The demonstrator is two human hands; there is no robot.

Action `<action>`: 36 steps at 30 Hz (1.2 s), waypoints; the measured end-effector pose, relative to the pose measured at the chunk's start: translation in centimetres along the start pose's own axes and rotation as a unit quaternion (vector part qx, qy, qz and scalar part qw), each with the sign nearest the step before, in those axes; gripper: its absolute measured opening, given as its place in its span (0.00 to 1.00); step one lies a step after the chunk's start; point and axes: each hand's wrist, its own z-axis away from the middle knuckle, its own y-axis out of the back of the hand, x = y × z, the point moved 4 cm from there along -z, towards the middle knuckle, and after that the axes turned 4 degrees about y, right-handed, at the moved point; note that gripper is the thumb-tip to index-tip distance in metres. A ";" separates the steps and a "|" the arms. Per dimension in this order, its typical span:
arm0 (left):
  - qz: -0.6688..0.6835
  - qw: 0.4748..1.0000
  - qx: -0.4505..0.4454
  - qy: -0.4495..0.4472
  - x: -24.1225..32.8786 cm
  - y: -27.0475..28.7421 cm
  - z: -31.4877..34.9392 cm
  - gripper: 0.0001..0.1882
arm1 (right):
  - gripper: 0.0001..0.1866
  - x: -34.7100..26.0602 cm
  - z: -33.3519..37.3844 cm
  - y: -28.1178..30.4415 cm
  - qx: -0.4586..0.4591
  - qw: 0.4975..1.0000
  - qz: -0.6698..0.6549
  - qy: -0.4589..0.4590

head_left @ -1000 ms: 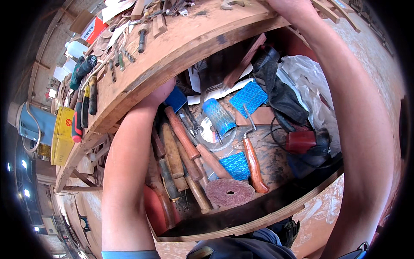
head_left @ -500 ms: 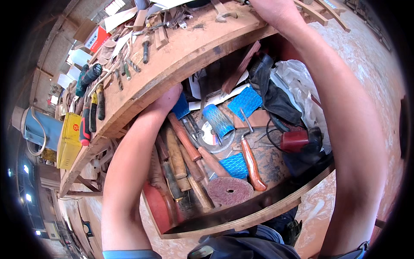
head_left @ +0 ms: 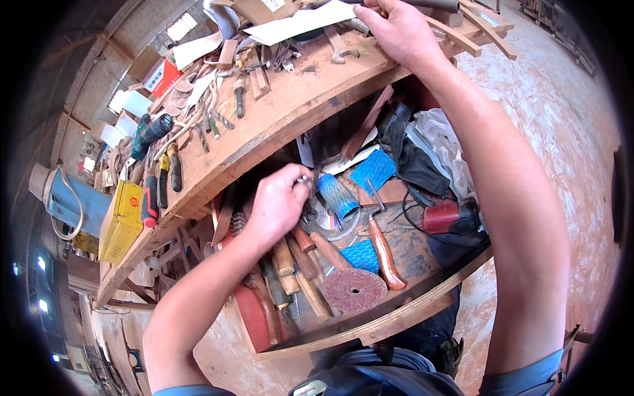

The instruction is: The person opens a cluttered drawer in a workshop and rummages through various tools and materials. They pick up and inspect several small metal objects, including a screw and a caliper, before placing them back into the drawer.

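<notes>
My left hand [head_left: 281, 201] is closed over the open drawer [head_left: 389, 325], with a small shiny metal piece [head_left: 304, 179] showing at its fingertips; its kind is unclear. Just beside it lies a curved blue mesh-patterned sheet [head_left: 337, 195] on a cutting disc [head_left: 345, 223]. Wooden-handled tools [head_left: 284, 257] lie below that hand, near a reddish abrasive disc [head_left: 354, 290]. My right hand [head_left: 403, 36] is up at the bench top, fingers curled near the picture's upper edge. Its thumb meets the corner of a white sheet [head_left: 300, 23]; what those fingers hold is hidden.
On the bench [head_left: 290, 92] lie a cordless drill [head_left: 150, 132], pliers [head_left: 163, 178], wood scraps and a wrench-like tool [head_left: 345, 55]. A yellow box [head_left: 121, 221] hangs by its left edge. The drawer also contains a brown-handled tool [head_left: 384, 254], a red object [head_left: 441, 216] and plastic bags [head_left: 439, 142].
My left hand has come out from under the bench edge, moving right over the drawer, and now has a small metal piece in its fingers. The right hand appears lower in the view.
</notes>
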 end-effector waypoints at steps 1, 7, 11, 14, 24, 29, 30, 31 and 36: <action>0.032 0.999 0.000 -0.002 0.4 0.2 1.2 0.08 | 0.22 -0.2 0.1 -0.1 0.002 1.000 -0.004 0.000; 0.298 0.951 0.074 -0.030 1.9 3.8 5.0 0.06 | 0.27 1.2 -0.7 -0.2 0.015 0.992 0.115 0.053; 0.511 0.851 0.114 0.035 1.4 6.4 6.7 0.10 | 0.28 0.8 -0.5 -0.2 -0.010 0.995 0.095 0.018; 0.625 0.769 0.113 0.067 1.0 6.6 7.8 0.12 | 0.29 0.7 -0.5 0.1 -0.018 0.997 0.079 -0.005; 0.711 0.682 0.128 0.110 -0.8 6.8 9.2 0.05 | 0.28 1.0 -0.7 0.1 -0.030 0.997 0.058 -0.030; 0.725 0.667 0.134 0.106 -1.5 6.8 9.5 0.04 | 0.28 1.0 -0.7 0.1 -0.023 0.998 0.060 -0.025; 0.729 0.662 0.136 0.103 -1.5 6.8 9.5 0.04 | 0.27 1.1 -0.6 0.1 -0.023 0.997 0.064 -0.026; 0.733 0.658 0.138 0.099 -1.4 6.8 9.5 0.05 | 0.27 1.0 -0.6 0.1 -0.024 0.997 0.064 -0.030; 0.750 0.635 0.154 0.107 -1.7 7.1 9.7 0.08 | 0.26 0.5 -0.4 0.1 -0.024 0.997 0.062 -0.038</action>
